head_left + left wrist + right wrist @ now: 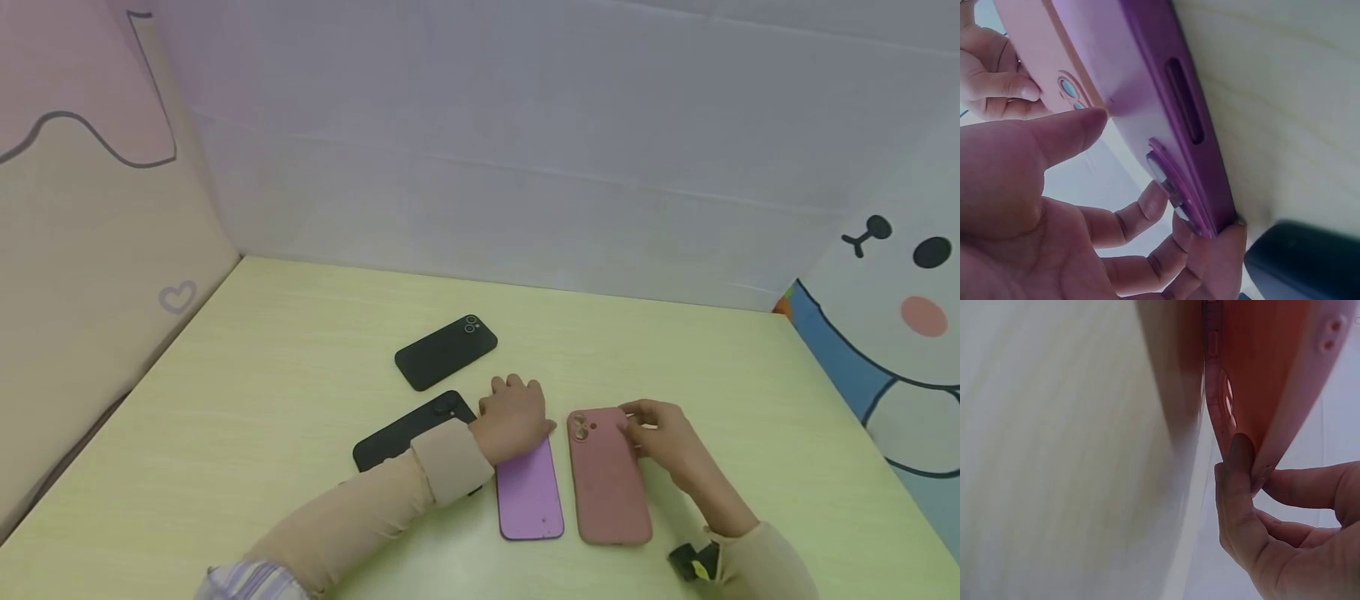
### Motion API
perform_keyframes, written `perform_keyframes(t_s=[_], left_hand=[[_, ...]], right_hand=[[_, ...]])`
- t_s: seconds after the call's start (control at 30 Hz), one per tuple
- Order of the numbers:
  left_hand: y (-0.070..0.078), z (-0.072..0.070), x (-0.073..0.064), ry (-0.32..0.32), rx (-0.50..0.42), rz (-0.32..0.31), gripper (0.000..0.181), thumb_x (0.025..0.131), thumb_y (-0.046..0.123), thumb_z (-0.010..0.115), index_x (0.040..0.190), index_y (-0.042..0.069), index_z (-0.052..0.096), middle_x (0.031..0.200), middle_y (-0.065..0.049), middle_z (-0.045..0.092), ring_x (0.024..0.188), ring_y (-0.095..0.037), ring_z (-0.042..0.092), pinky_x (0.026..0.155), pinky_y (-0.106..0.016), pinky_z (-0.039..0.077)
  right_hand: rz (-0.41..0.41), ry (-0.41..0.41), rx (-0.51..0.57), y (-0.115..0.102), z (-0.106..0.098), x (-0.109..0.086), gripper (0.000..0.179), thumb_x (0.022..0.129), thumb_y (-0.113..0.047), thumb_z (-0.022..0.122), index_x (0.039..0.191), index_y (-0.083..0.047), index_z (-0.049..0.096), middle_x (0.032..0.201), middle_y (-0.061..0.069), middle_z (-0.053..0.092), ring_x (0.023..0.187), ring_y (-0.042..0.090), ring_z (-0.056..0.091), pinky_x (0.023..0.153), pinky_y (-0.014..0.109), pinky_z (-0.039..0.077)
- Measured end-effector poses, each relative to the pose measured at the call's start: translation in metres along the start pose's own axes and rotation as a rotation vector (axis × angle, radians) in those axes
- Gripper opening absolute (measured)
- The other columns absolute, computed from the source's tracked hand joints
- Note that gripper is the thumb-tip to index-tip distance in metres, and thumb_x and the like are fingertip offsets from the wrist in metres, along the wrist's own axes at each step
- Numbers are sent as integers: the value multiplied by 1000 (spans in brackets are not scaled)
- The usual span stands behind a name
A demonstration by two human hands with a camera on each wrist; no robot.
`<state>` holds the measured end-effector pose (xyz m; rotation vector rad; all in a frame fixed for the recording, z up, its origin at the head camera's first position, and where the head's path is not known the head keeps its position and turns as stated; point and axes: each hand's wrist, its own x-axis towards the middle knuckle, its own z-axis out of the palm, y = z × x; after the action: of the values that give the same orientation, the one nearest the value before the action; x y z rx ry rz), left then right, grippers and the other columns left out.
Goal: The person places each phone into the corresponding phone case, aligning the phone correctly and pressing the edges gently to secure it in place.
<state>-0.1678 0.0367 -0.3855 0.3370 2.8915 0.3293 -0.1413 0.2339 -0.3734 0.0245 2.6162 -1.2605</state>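
A purple phone (pixel 530 496) lies on the table, its far end beneath my left hand (pixel 513 423). In the left wrist view, the fingers curl round the end of the phone (pixel 1147 69) by its camera lenses, and the thumb lies at its other edge. To its right is a pink phone case (pixel 611 492) with a camera cutout at its upper left. My right hand (pixel 667 437) pinches the case's upper right corner. From the right wrist view, the hollow inside of the case (pixel 1266 362) shows, tilted up from the table.
A black phone (pixel 446 352) lies farther back, camera end to the right. Another black phone (pixel 401 432) is partly covered by my left sleeve (pixel 450 462). Pale walls (pixel 480 167) close off the table (pixel 300 333) at back and sides.
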Motion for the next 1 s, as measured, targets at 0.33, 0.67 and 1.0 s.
perform_keyframes(t_s=[0.33, 0.67, 1.0], left_hand=[[6, 0, 4, -24, 10, -59, 45, 82, 47, 63, 95, 5, 54, 89, -14, 50, 83, -29, 46, 58, -41, 45], [7, -3, 3, 18, 5, -54, 44, 79, 46, 66, 81, 3, 56, 78, -13, 50, 75, -29, 46, 55, -42, 43], [3, -9, 7, -34, -26, -24, 37, 80, 45, 63, 67, 11, 61, 74, -7, 54, 78, -27, 44, 56, -42, 42]], right_hand=[[25, -28, 88, 1, -1, -1, 36, 91, 1, 43, 124, 16, 43, 98, 21, 57, 76, 14, 59, 66, 29, 55], [25, -27, 107, 3, -1, 0, 36, 91, 1, 44, 124, 15, 43, 95, 18, 59, 75, 12, 60, 66, 29, 55], [28, -15, 111, 3, 0, -1, 36, 91, 1, 43, 125, 15, 43, 96, 19, 59, 76, 12, 60, 67, 29, 55]])
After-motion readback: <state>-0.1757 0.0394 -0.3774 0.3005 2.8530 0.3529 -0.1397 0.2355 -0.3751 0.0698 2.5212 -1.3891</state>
